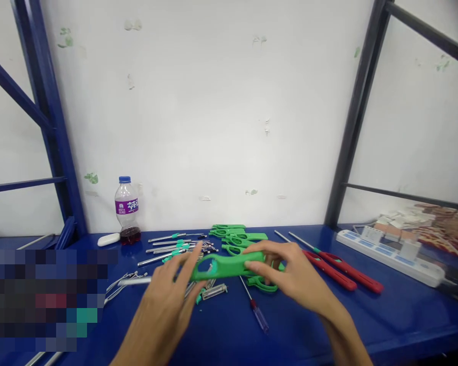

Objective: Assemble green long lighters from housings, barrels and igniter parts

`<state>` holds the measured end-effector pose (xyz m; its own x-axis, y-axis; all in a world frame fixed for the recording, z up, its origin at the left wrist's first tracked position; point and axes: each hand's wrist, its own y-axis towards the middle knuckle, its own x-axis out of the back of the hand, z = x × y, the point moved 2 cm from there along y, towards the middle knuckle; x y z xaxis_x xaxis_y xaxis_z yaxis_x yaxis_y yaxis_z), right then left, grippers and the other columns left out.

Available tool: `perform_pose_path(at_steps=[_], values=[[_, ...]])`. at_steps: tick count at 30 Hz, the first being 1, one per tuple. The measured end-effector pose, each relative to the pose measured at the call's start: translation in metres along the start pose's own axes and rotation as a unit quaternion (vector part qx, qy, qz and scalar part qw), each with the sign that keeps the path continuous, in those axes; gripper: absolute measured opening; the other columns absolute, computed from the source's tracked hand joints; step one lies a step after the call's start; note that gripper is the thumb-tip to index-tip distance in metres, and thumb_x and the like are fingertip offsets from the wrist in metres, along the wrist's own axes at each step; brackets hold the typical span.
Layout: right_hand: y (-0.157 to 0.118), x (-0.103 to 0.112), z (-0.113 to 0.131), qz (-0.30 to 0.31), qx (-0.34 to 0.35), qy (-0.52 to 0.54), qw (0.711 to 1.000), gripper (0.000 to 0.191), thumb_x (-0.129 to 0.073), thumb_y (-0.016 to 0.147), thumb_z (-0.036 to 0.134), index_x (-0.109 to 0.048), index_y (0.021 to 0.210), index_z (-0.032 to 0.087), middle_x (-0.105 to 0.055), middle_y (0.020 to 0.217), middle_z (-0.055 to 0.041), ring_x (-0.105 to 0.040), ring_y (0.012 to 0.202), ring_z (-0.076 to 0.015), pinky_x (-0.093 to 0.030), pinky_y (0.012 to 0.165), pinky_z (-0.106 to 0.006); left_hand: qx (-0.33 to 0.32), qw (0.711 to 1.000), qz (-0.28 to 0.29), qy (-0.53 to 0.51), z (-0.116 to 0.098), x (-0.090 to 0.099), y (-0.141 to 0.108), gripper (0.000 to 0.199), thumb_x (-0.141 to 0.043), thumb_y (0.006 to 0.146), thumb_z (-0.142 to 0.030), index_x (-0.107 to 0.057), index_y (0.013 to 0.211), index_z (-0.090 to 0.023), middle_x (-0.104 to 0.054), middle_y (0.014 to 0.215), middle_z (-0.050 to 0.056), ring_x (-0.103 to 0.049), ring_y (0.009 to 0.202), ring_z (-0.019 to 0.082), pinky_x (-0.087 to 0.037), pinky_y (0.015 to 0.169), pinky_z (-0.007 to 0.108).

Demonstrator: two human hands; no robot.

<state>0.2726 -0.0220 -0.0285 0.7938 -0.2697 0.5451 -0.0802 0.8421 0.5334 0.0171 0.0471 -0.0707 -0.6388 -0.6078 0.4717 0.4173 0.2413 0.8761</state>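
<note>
A green long-nosed gas lighter [234,265] lies level between my two hands above the blue table. My left hand [171,287] grips its front end around the trigger loop, and a metal tube [135,280] points out to the left from behind that hand. The handle's right end is pinched between the thumb and fingers of my right hand [280,264]. Below the lighter are a small metal-framed part [215,291] and a screwdriver [258,315] with a clear purple handle. Behind it are several green handle shells [248,237].
Several metal lighter tubes with wires [171,249] lie at back left, near a drink bottle [127,211] and a white oval case [109,239]. To the right lie two red lighters [343,272] and a white power strip [393,259]. A pixelated patch covers the lower left.
</note>
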Motion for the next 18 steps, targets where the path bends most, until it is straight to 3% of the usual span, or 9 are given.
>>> perform_pose_path(at_steps=[4,7,10,13,18], values=[[-0.002,0.013,-0.009,-0.028,0.002,0.033,0.999,0.037,-0.075,0.1,0.061,-0.081,0.11,0.026,-0.069,0.076,0.0001,-0.065,0.062,-0.0172,-0.046,0.058,-0.026,-0.059,0.998,-0.024,-0.02,0.028,0.009,0.003,0.027,-0.046,0.111,-0.037,-0.069,0.119,-0.024,-0.077,0.099,0.001,-0.072,0.084,0.02,-0.053,0.078,0.033],[0.002,0.001,-0.015,0.019,-0.001,0.193,0.981,0.072,-0.04,0.106,0.082,-0.077,0.114,0.021,-0.068,0.077,-0.0035,-0.066,0.057,-0.0165,-0.044,0.052,-0.023,-0.05,0.996,-0.066,-0.039,0.031,0.018,0.002,0.017,-0.058,0.107,-0.026,-0.07,0.118,-0.021,-0.075,0.102,0.002,-0.069,0.089,0.017,-0.053,0.085,0.03],[0.008,-0.023,-0.016,0.119,-0.032,0.365,0.923,0.091,-0.014,0.106,0.085,-0.072,0.128,0.018,-0.069,0.077,-0.0074,-0.072,0.061,-0.0193,-0.045,0.047,-0.019,-0.041,0.992,-0.102,-0.057,0.025,0.022,0.0,0.018,-0.064,0.101,-0.011,-0.07,0.117,-0.018,-0.072,0.104,0.004,-0.068,0.096,0.016,-0.052,0.093,0.028],[0.011,-0.043,-0.009,0.205,-0.051,0.468,0.858,0.085,-0.025,0.106,0.085,-0.062,0.144,0.018,-0.073,0.093,-0.0123,-0.078,0.076,-0.0259,-0.049,0.046,-0.017,-0.026,0.991,-0.112,-0.064,0.027,0.019,-0.002,0.016,-0.063,0.1,-0.008,-0.07,0.111,-0.018,-0.072,0.103,0.004,-0.068,0.095,0.015,-0.052,0.092,0.026],[0.009,-0.051,0.005,0.245,-0.069,0.556,0.791,0.076,-0.041,0.107,0.081,-0.043,0.161,0.028,-0.07,0.122,-0.0166,-0.077,0.097,-0.0309,-0.052,0.05,-0.016,0.007,0.994,-0.094,-0.055,0.041,0.013,-0.003,0.017,-0.066,0.099,-0.01,-0.069,0.112,-0.02,-0.073,0.103,0.003,-0.07,0.093,0.017,-0.053,0.092,0.03]])
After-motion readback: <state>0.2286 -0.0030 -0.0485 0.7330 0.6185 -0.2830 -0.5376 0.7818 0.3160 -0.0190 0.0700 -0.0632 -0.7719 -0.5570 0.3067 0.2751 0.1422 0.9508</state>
